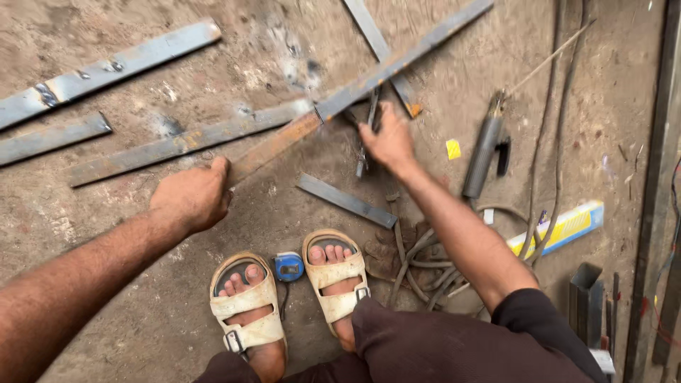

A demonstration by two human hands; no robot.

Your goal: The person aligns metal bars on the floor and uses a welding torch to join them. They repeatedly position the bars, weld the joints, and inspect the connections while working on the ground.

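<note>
My left hand (191, 195) grips the near end of a long rusty flat steel bar (369, 81) that runs diagonally up to the top right across the dirt floor. My right hand (386, 138) is closed around a small dark hand tool (369, 131), blurred, held right beside that bar where it meets another flat bar (191, 140). My sandalled feet (291, 291) are below, with a blue tape measure (289, 266) between them.
Several more flat steel strips lie at the left (106, 67) and a short piece (346, 201) near my right foot. A welding electrode holder (484, 152) with cables lies at right, next to a yellow-blue box (564, 227). Bent rod scraps (418, 266) sit by my right leg.
</note>
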